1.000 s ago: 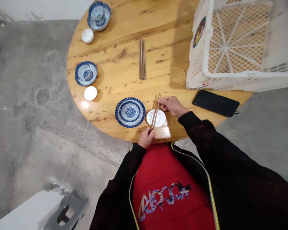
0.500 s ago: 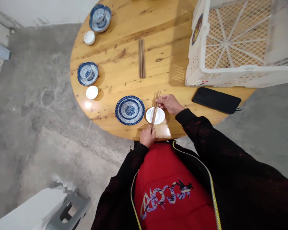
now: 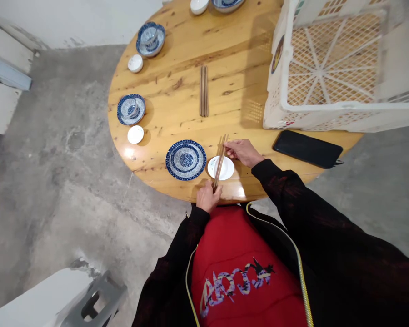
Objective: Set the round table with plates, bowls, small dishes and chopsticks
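Note:
Wooden chopsticks [image 3: 220, 164] slant across a small white bowl [image 3: 227, 169] near the table's front edge. My left hand [image 3: 208, 196] is closed around their lower end. At the upper end my right hand [image 3: 242, 151] pinches them between thumb and fingers. Just left of the bowl lies a blue-and-white patterned plate [image 3: 186, 160]. Farther back on the table, several more chopsticks [image 3: 203, 91] lie side by side. How many chopsticks my hands hold I cannot tell exactly.
On the round wooden table [image 3: 177, 109], a white plastic crate [image 3: 313, 109] stands at the right, with a black phone [image 3: 307, 149] before it. Blue-patterned dishes [image 3: 131, 110] and small white bowls [image 3: 135, 134] line the left edge. A grey stool [image 3: 98, 299] is at lower left.
The view has tilted up a little, so more dishes show at the table's far side. Both hands keep hold of the chopsticks over the white bowl, nearly unmoved.

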`<state>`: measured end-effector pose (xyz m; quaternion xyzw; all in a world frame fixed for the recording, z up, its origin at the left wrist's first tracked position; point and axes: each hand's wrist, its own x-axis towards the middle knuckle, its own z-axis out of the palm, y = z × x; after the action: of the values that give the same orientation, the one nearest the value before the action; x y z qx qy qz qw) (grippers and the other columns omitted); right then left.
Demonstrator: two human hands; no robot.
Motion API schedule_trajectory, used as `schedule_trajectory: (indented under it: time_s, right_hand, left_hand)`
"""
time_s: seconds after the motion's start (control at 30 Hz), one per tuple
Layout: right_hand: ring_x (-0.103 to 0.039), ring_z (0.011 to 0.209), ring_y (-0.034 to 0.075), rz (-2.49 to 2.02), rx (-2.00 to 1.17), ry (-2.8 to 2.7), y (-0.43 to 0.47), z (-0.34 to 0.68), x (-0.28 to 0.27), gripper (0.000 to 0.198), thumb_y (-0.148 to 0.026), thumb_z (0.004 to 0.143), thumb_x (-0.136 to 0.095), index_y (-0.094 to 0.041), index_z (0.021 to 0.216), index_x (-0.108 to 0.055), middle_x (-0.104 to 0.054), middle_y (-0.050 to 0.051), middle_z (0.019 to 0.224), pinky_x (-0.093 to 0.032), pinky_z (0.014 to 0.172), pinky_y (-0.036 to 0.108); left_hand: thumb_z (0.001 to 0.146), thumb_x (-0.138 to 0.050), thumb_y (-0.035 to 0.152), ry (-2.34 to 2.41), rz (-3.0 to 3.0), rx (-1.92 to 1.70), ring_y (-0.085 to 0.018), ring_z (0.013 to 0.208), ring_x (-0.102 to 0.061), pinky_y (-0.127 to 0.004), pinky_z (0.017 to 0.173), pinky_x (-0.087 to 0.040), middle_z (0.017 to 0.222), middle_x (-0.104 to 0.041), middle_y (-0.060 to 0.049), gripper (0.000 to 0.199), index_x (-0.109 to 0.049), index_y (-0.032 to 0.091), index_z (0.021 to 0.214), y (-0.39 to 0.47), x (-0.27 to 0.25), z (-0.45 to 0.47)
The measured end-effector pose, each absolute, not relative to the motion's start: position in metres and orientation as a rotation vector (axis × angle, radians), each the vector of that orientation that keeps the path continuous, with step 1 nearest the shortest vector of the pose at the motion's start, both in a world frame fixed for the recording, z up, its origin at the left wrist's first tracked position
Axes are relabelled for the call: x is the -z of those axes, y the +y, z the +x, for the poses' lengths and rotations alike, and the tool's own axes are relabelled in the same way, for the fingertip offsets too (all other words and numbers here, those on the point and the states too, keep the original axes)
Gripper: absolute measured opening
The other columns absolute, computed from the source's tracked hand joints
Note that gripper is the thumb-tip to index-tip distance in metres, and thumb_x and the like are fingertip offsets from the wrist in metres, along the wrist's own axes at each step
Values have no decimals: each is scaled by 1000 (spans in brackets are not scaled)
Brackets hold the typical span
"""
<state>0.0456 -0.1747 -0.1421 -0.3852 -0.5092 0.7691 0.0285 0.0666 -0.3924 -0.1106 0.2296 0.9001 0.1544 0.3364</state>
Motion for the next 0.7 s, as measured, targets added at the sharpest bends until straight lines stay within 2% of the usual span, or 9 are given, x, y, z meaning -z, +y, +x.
schedule_trajectory:
  time_s: [0.17,0.4,0.53,0.7]
  right_hand:
    - [-50,48,6,-1185,-2197,-1603,-168,67,136,29,-34,79,-80,-13,66,-65,-65,4,64,-39,41,17]
    - [-49,51,9,-1256,-1983,-1462,-186,130,110,26,-40,68,-82,-17,66,-70,-66,4,68,-37,43,20]
    - [-50,52,10,-1382,-1814,-1332,-218,162,94,27,-40,63,-83,-17,74,-74,-68,5,72,-36,43,22]
    - [-48,52,10,-1407,-1776,-1183,-280,153,83,21,-37,62,-83,-20,71,-75,-66,4,71,-35,43,24]
  left_hand:
    - [99,-51,42,2394,497,-580,-26,93,-72,-35,80,-50,94,-74,-10,33,-56,15,117,-420,109,67]
    - [98,-48,40,2350,370,-812,-18,74,-70,-29,69,-50,85,-72,-6,26,-58,18,107,-465,112,54]
    - [97,-46,39,2342,470,-856,-19,74,-70,-30,71,-50,86,-72,-6,25,-58,18,105,-480,109,37]
    - [96,-44,41,2337,564,-869,-21,81,-71,-31,77,-51,86,-74,-5,26,-61,21,101,-522,105,4]
